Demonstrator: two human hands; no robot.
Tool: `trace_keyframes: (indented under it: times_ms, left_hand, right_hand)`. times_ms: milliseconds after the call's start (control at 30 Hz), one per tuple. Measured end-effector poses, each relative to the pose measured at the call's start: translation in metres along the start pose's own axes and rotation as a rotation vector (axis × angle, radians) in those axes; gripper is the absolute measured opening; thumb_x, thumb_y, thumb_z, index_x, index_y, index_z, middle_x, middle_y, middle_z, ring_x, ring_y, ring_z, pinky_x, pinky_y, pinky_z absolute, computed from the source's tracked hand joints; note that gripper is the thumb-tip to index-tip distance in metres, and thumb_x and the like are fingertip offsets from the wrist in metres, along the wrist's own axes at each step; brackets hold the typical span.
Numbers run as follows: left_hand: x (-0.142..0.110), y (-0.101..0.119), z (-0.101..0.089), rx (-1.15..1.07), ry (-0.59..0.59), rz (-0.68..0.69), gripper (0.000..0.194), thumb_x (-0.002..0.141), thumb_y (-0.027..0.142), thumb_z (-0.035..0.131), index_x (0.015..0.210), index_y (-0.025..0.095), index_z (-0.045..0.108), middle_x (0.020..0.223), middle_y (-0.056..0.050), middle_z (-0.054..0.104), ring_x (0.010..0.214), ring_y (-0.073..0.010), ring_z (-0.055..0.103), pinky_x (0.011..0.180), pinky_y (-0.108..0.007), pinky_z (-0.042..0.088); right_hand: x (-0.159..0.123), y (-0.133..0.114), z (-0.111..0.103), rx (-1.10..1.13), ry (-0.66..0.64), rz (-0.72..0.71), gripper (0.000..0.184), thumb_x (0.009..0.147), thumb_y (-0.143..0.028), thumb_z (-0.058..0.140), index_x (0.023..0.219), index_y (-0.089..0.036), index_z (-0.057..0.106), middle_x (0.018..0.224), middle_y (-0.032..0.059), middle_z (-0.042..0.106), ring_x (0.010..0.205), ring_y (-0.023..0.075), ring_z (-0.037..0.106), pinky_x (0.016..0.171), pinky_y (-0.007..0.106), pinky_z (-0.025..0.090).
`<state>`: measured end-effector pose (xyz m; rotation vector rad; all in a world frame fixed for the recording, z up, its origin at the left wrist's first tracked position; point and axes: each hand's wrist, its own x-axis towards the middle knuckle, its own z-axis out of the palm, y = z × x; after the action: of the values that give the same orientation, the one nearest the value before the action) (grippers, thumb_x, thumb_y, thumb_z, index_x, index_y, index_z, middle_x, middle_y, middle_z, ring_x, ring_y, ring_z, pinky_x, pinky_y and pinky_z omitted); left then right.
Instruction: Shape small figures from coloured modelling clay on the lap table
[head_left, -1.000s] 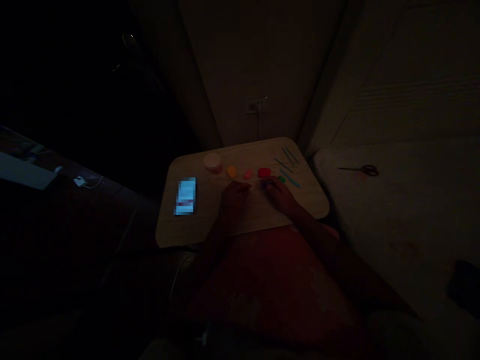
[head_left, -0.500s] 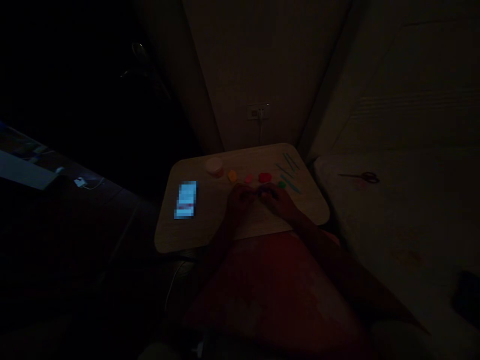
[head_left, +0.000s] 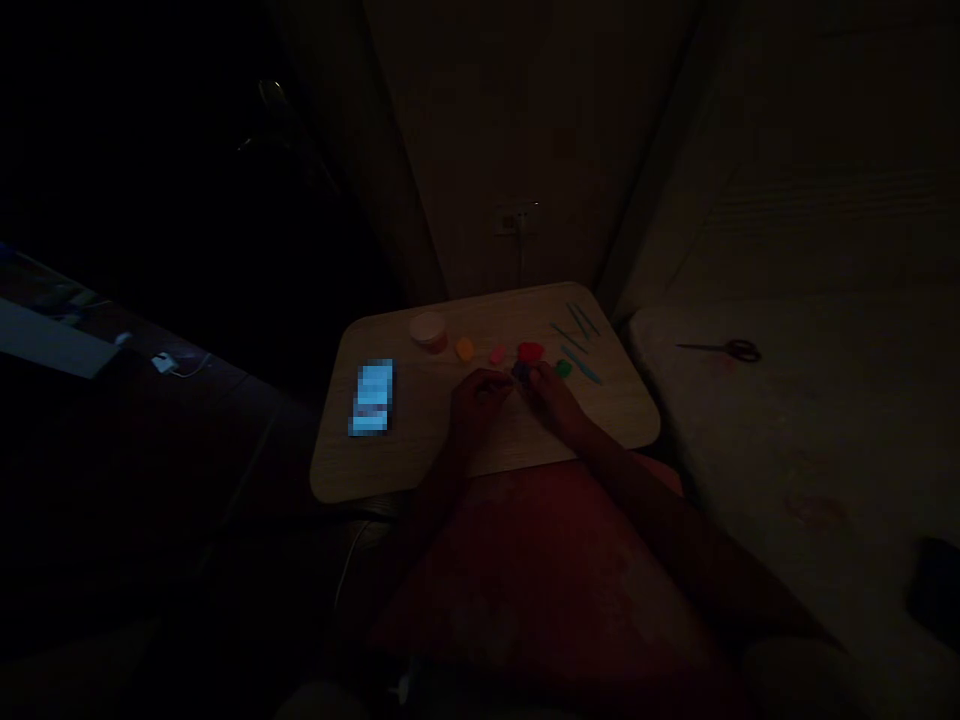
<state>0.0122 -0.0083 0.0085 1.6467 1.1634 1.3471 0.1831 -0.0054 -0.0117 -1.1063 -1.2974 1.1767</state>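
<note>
In dim light my right hand (head_left: 553, 395) is closed around a dark purple lump of modelling clay (head_left: 519, 372), which shows at its fingertips. My left hand (head_left: 480, 398) is just left of it, fingers pinched together close to the lump; what they hold, if anything, is too dark to make out. Beyond the hands lie a red clay lump (head_left: 531, 351), a pink one (head_left: 498, 355) and an orange one (head_left: 465, 349). A green clay lump (head_left: 563, 369) rests to the right of my right hand.
Several thin teal modelling tools (head_left: 580, 364) lie on the right of the small table (head_left: 405, 465). At its left are a lit phone (head_left: 372, 398) and a lidded tub (head_left: 429, 332). Scissors (head_left: 739, 349) lie on a pale surface at right. Behind is a wall socket (head_left: 514, 219).
My hands have drawn slightly apart, and more of the dark purple lump shows by my right fingers. The clay pieces on the table stay where they were.
</note>
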Motion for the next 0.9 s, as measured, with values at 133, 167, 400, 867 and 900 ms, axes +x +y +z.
trace_keyframes:
  times_ms: [133,167,400,867,900]
  left_hand:
    - [-0.0004,-0.0034,-0.0010,0.015,0.086,-0.022,0.017,0.082,0.031,0.079,0.093,0.020,0.073,0.090,-0.003,0.076,0.082,-0.0168,0.070,0.079,-0.030,0.057]
    - [-0.0003,-0.0043,-0.0012,0.018,0.102,-0.025,0.017,0.082,0.031,0.080,0.093,0.020,0.073,0.090,-0.003,0.076,0.082,-0.0167,0.070,0.079,-0.030,0.057]
    - [0.0004,-0.0025,-0.0018,0.023,0.090,0.001,0.014,0.081,0.029,0.080,0.088,0.019,0.073,0.085,-0.002,0.075,0.079,-0.0164,0.069,0.076,-0.029,0.056]
    - [-0.0012,-0.0019,-0.0048,0.042,0.054,0.045,0.012,0.085,0.030,0.077,0.092,0.021,0.077,0.093,-0.005,0.078,0.085,-0.0187,0.072,0.082,-0.033,0.059]
    - [-0.0014,-0.0018,-0.0048,0.046,0.051,0.037,0.012,0.086,0.030,0.075,0.094,0.021,0.077,0.094,-0.005,0.078,0.087,-0.0189,0.072,0.083,-0.033,0.059]
  right_hand:
    - [-0.0037,-0.0116,-0.0029,-0.091,-0.056,-0.073,0.041,0.093,-0.064,0.056,0.096,-0.024,0.065,0.097,0.0056,0.069,0.097,0.0243,0.062,0.092,0.038,0.050]
    - [-0.0045,-0.0125,-0.0029,-0.103,-0.055,-0.084,0.041,0.092,-0.064,0.057,0.096,-0.024,0.066,0.098,0.0057,0.070,0.098,0.0246,0.062,0.092,0.038,0.050]
    - [-0.0054,-0.0081,-0.0009,-0.149,-0.006,-0.103,0.040,0.094,-0.061,0.055,0.101,-0.023,0.066,0.100,0.0065,0.070,0.097,0.0248,0.063,0.091,0.038,0.050]
    - [-0.0094,-0.0063,-0.0040,-0.169,-0.025,-0.120,0.036,0.095,-0.057,0.058,0.105,-0.024,0.067,0.096,0.0056,0.071,0.091,0.0254,0.063,0.083,0.037,0.050]
    - [-0.0099,-0.0073,-0.0042,-0.174,-0.020,-0.114,0.036,0.094,-0.057,0.058,0.105,-0.024,0.067,0.093,0.0051,0.070,0.088,0.0250,0.062,0.081,0.037,0.050]
